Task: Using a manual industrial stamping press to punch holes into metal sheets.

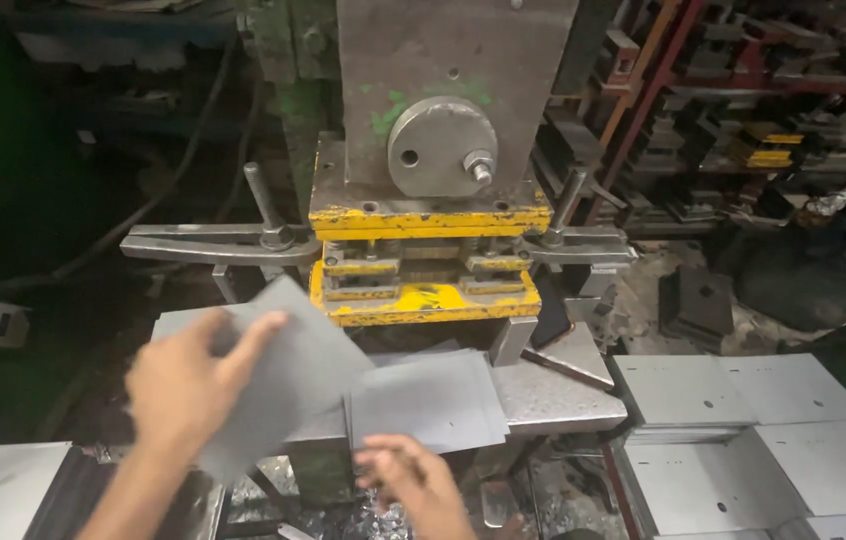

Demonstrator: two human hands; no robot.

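Left hand: motion-blurred; covers the near part of the tilted grey sheet, so its grip on the sheet is unreadable. Forearm cut by the bottom edge.

Right hand: blurred, below the sheet stack; fingertips indistinct; contact with the stack cannot be told. Wrist cut by the bottom edge.

Press: upper body cut by the top edge. Gap beneath its yellow die block in shadow.

Racks right of the press: contents too dark and small to identify.

Punched plates right of the press: cut by the bottom edge.
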